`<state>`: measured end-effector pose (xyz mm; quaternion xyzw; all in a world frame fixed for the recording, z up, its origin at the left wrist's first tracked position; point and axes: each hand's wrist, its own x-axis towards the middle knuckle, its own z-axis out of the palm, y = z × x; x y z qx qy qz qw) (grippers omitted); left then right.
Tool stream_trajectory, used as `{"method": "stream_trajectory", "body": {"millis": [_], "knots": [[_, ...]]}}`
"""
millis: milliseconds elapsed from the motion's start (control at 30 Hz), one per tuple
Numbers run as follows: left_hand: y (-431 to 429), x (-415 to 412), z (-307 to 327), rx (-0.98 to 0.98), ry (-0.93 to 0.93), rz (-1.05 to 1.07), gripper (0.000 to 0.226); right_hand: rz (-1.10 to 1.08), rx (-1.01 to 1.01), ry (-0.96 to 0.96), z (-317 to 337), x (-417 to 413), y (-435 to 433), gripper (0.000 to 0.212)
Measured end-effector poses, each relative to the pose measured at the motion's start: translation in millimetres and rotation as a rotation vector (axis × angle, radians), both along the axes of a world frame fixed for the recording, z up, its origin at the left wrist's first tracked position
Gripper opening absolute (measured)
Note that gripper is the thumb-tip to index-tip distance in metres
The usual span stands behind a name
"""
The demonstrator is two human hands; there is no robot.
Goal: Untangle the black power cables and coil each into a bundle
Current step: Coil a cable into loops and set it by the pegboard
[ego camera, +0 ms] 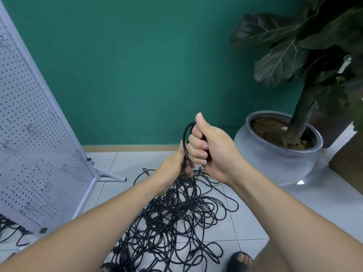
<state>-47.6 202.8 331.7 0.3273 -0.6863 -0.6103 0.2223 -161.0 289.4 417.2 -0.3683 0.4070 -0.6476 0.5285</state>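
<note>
The black power cables [176, 218] lay in one tangled heap on the tiled floor [255, 222], near the person and between their forearms. One cable loop [185, 134] had been lifted clear above the heap, probably so that its run could be traced apart from the rest. The right hand [212, 150] held the top of that loop, fingers [196, 152] clenched round it and thumb up. Just below and left, the left hand [172, 167] gripped the hanging strands, likely to steady them where they entered the heap. The tangle looked almost untouched, with no bundle visible. A white pegboard [39, 134] leaned at the left, with more black cable [9, 230] at its base. A grey plant pot [279, 163] stood at the far right against the green wall [137, 65].
</note>
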Motion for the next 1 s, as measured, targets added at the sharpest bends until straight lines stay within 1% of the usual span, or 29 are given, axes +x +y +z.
{"method": "stream_trajectory", "body": {"millis": [67, 100, 167, 200, 267, 300, 333, 467, 567, 633, 733, 800, 867, 933, 1000], "knots": [[1, -1, -3, -0.089, -0.055, -0.031, 0.06, -0.058, -0.017, 0.069, -1, 3, -2, 0.046], [1, -1, -4, -0.17, -0.106, -0.056, 0.051, -0.088, -0.022, 0.118, -1, 4, -3, 0.048], [-3, 1, -10, -0.299, -0.174, -0.079, 0.019, -0.136, -0.026, 0.219, 0, 6, -5, 0.05], [-7, 4, -13, -0.354, -0.194, -0.097, 0.014, -0.156, -0.025, 0.242, 1, 6, -6, 0.05], [-18, 10, -22, -0.425, -0.244, -0.113, 0.036, -0.192, -0.028, 0.24, 3, 4, -8, 0.048], [-22, 13, -23, -0.415, -0.267, -0.094, 0.039, -0.215, -0.034, 0.235, 5, 2, -9, 0.047], [-28, 16, -27, -0.393, -0.293, -0.077, 0.037, -0.24, -0.041, 0.229, 5, 0, -11, 0.046], [-35, 22, -30, -0.32, -0.262, -0.051, 0.018, -0.302, -0.063, 0.186, 4, -8, -17, 0.042], [-19, 17, -21, -0.314, -0.224, -0.071, 0.018, -0.308, -0.122, 0.266, -4, -4, -27, 0.038], [-4, 13, -13, -0.327, -0.233, -0.118, 0.023, -0.351, -0.123, 0.389, -13, 0, -34, 0.035], [11, 7, -1, -0.353, -0.231, -0.141, 0.039, -0.454, -0.081, 0.677, -22, -1, -41, 0.028], [14, 7, 3, -0.357, -0.215, -0.129, 0.043, -0.488, -0.054, 0.816, -26, -4, -43, 0.026], [9, 8, 4, -0.345, -0.219, -0.116, 0.039, -0.482, -0.031, 0.936, -29, -6, -44, 0.025], [4, 14, 4, -0.331, -0.253, -0.119, 0.031, -0.432, 0.017, 1.087, -33, -7, -46, 0.027], [-2, 21, 4, -0.305, -0.263, -0.126, 0.023, -0.4, 0.07, 1.361, -39, -11, -48, 0.029]]}}
